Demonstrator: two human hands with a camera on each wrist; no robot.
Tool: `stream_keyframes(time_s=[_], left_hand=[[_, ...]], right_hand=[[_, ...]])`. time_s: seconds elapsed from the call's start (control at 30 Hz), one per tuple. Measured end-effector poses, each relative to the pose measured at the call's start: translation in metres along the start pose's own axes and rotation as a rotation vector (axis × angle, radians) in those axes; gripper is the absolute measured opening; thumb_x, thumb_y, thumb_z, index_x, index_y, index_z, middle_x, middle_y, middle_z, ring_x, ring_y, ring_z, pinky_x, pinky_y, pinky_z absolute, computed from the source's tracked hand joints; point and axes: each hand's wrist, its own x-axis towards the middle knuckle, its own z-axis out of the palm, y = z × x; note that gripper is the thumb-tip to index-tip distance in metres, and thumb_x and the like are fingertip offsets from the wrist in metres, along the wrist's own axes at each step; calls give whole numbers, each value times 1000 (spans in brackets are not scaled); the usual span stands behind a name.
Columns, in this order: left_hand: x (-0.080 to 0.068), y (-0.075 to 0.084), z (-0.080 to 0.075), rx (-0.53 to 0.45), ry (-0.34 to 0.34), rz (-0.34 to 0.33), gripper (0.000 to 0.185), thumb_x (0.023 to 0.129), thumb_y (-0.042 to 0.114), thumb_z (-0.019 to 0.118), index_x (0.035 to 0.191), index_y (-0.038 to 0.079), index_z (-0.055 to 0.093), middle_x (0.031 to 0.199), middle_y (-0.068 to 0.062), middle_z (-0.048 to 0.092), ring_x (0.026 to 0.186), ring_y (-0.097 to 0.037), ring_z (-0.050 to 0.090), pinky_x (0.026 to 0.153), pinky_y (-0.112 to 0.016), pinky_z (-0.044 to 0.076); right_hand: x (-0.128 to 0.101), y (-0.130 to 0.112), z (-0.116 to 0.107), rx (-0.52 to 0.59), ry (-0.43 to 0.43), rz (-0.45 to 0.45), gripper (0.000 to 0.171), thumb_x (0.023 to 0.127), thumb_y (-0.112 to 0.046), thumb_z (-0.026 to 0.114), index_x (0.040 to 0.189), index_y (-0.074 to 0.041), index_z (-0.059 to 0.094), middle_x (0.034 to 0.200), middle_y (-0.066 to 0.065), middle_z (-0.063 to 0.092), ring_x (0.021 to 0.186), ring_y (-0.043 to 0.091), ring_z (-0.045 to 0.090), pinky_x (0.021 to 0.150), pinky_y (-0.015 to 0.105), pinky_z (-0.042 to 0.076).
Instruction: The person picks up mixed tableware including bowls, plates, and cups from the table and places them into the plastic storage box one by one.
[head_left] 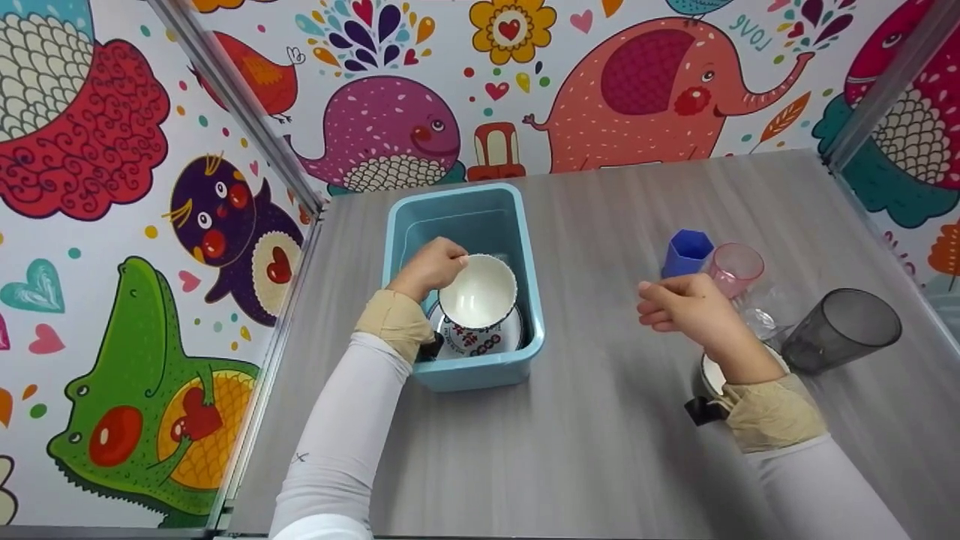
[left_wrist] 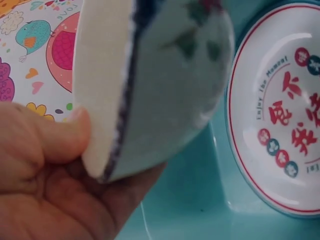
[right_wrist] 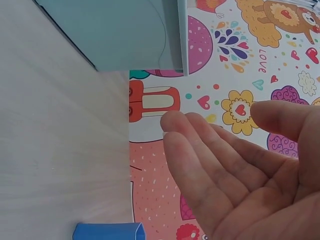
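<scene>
My left hand (head_left: 431, 268) pinches the rim of a white bowl (head_left: 480, 292) with a dark-edged rim, tilted over the blue tub (head_left: 529, 300). In the left wrist view the thumb lies inside the bowl (left_wrist: 165, 100) and the fingers lie under its flowered outside. Below it in the tub is a white plate (left_wrist: 270, 165) with red characters and a red rim line. My right hand (head_left: 690, 307) hovers above the table with relaxed fingers and holds nothing. In the right wrist view the palm of that hand (right_wrist: 235, 175) shows bare.
Right of the tub stand a blue hexagonal cup (head_left: 686, 255), a pink clear cup (head_left: 737, 266), a clear glass (head_left: 761, 322) and a dark grey tumbler (head_left: 840, 330). A white vessel (head_left: 712, 375) with a black handle is partly hidden under the right wrist. Patterned walls edge the table (head_left: 585, 450).
</scene>
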Motion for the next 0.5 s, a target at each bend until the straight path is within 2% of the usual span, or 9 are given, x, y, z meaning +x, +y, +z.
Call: stream_keyframes(time_s=[0.17,0.37,0.5], left_hand=[[5,-2,4,45,-7,-10,30,105,16,51,119,0,73,121,-17,70,95,-23,59,86,-38,53],[10,-7,9,40,-19,-32,28,105,17,52,109,2,75,107,-13,69,84,-19,55,72,-30,47],[12,-11,10,46,-29,-29,27,105,18,53,113,4,75,112,-14,71,88,-20,57,78,-32,50]], right_hand=[[0,2,0,3,-4,7,50,104,-26,56,127,19,56,92,1,75,81,7,73,75,21,60],[0,5,0,-1,0,7,51,104,-27,56,126,19,56,92,2,75,80,7,73,75,21,60],[0,7,0,-4,7,7,51,104,-27,56,126,19,57,93,3,76,80,8,73,75,21,60]])
